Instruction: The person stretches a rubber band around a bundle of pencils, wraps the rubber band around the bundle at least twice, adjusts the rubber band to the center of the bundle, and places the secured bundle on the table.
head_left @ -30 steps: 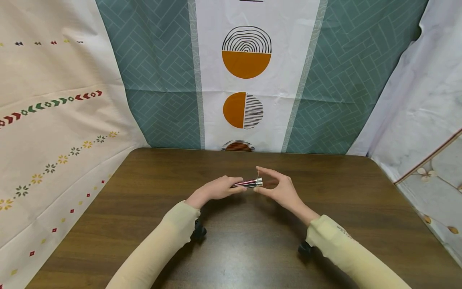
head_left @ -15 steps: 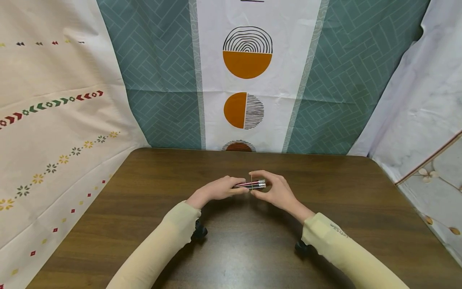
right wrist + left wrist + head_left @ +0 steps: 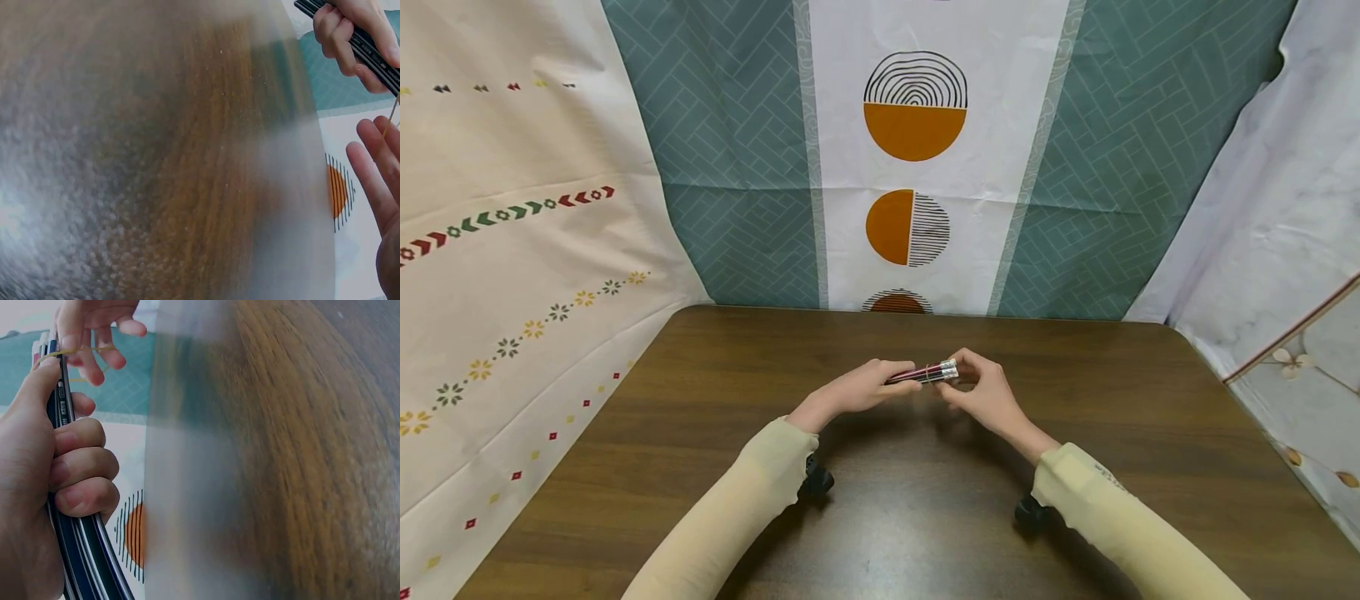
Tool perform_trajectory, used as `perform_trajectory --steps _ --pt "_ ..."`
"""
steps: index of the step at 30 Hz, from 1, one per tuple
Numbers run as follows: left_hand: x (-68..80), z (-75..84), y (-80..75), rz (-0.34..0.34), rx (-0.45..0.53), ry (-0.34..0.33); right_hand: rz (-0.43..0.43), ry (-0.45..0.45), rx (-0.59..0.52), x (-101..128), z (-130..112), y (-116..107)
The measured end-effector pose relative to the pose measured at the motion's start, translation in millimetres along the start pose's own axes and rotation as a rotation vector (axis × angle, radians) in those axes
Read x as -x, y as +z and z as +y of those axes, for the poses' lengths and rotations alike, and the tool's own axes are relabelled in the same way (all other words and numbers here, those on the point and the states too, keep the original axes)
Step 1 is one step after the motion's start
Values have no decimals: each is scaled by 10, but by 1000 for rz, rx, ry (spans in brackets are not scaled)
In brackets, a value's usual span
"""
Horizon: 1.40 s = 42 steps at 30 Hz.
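Observation:
My left hand (image 3: pixel 880 385) grips a bundle of dark red pencils (image 3: pixel 922 374) just above the brown table (image 3: pixel 880 500), their silver ferrules and white erasers pointing right. My right hand (image 3: pixel 961 382) is at the eraser end, fingers curled, holding a thin yellow rubber band. In the left wrist view the rubber band (image 3: pixel 74 351) runs from the right hand's fingers (image 3: pixel 94 362) round the tip of the pencils (image 3: pixel 61 403), with the left hand's fingers (image 3: pixel 81 469) wrapped about them. The right wrist view shows the pencils (image 3: pixel 369 45) in the left hand (image 3: pixel 340 28) and the right hand's fingers (image 3: pixel 375 175).
Patterned cloths hang behind the table: teal and white with orange circles (image 3: pixel 914 133) at the back, cream with small flowers (image 3: pixel 512 250) on the left, pale fabric (image 3: pixel 1277 208) on the right. Both forearms wear beige sleeves (image 3: pixel 730 517).
The right hand has closed in from a wide spread onto the eraser end, drawing the stretched band along. The pencil bundle has tipped up a little at the right.

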State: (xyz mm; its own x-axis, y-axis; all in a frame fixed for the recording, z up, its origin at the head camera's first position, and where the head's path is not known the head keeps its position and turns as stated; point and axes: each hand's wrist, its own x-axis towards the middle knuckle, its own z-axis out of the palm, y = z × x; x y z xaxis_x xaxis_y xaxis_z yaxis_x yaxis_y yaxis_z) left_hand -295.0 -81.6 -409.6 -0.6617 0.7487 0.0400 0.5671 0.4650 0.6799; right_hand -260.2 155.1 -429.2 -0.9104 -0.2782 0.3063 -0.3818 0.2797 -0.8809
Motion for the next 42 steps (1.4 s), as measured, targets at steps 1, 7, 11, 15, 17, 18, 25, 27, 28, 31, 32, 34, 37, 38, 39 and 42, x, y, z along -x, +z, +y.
perform_trajectory --steps 1,7,11,15,17,18,25,27,28,31,32,34,37,38,39,42 --pt "-4 7 -1 6 1 2 -6 8 -24 2 -3 -6" --pt "-30 35 2 22 43 2 -56 43 -64 -12 19 -46" --pt "-36 57 3 31 72 4 -92 45 -49 -43 55 -66" --pt "-34 72 7 36 92 4 -126 61 -15 -63 57 -77" --pt "-32 80 8 40 112 2 -145 79 7 -68 46 -79" --pt "-31 85 8 44 130 0 -154 88 19 -68 41 -79" --pt "-60 128 -14 112 285 -13 -243 118 74 -51 23 -90" --pt "-82 135 -26 134 311 -22 -272 109 66 -52 18 -100" --pt "-96 133 -31 147 323 -27 -282 106 56 -53 12 -105" --pt "-131 117 -46 186 354 -53 -302 96 20 -58 -8 -125" --pt "-142 109 -49 199 358 -65 -304 94 12 -60 -15 -131" --pt "-163 88 -48 215 367 -89 -306 91 -10 -57 -36 -145" --pt "-186 62 -40 223 368 -128 -295 71 -64 -48 -64 -159" --pt "-194 54 -37 224 375 -142 -289 56 -89 -44 -72 -160" --pt "-204 43 -31 226 379 -154 -281 38 -114 -41 -81 -159" --pt "-235 1 -2 227 382 -202 -250 -20 -166 -37 -105 -135"
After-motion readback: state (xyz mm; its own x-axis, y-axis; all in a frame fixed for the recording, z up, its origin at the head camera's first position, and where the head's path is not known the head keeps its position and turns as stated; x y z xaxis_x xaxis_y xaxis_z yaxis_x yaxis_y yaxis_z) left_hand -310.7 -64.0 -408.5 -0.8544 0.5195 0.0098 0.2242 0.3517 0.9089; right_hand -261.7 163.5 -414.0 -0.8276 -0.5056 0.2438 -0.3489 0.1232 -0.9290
